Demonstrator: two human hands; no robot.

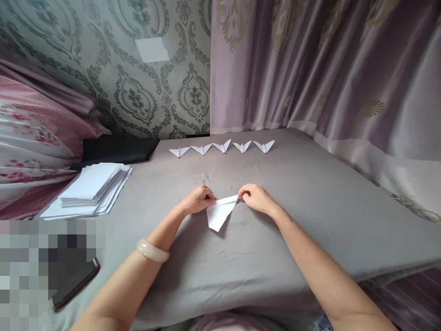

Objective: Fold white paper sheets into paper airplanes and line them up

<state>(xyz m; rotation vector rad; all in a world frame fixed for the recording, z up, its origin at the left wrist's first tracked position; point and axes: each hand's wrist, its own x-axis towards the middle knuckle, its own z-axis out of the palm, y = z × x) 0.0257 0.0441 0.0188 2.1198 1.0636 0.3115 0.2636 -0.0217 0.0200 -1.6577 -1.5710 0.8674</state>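
A partly folded sheet of white paper (219,217) is held just above the grey cloth, stretched between my two hands. My left hand (200,199), with a pale bangle (152,251) on its forearm, pinches the paper's upper left corner. At the upper right tip, the fingers of my right hand (257,198) are closed on the same paper. Its lower edge hangs free and comes down to a blunt point. Farther back stands a row of several folded paper planes (221,146), wings spread.
A stack of white paper (93,186) lies at the left, by a black folded cloth (117,149). Nearer, a dark phone-like object (76,285) is partly blurred out. The grey-covered table (310,193) meets a patterned wall and purple curtains (275,69) behind.
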